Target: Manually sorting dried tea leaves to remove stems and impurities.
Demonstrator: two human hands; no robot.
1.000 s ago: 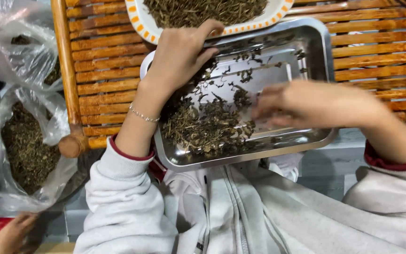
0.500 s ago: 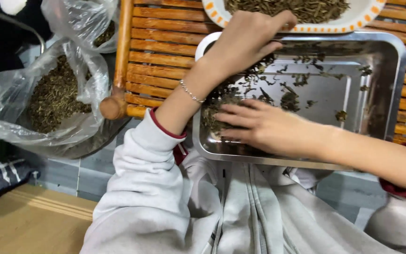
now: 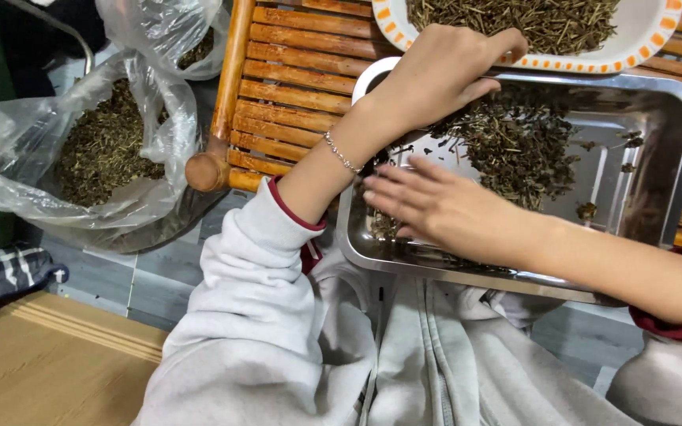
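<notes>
A steel tray [image 3: 672, 102] rests on a slatted wooden rack [image 3: 294, 71], its near edge over my lap. A pile of dried dark herbs [image 3: 515, 146] lies in its far middle. My left hand [image 3: 436, 75] grips the tray's far left rim, thumb stretched toward a white plate with an orange-marked rim [image 3: 641, 47] that is full of dried herbs. My right hand [image 3: 436, 209] lies flat in the tray's near left corner, fingers spread and pointing left over a few loose bits. It holds nothing.
Two clear plastic bags of dried herbs sit left of the rack, a large one [image 3: 96, 150] and a smaller one [image 3: 175, 31] behind it. A white round rim [image 3: 369, 75] shows under the tray's corner. A wooden board [image 3: 41, 371] and striped cloth [image 3: 1, 272] lie at lower left.
My right hand crossed from the tray's right side to its near left corner. The herb pile now lies in the far middle instead of near left. My left hand stayed on the rim.
</notes>
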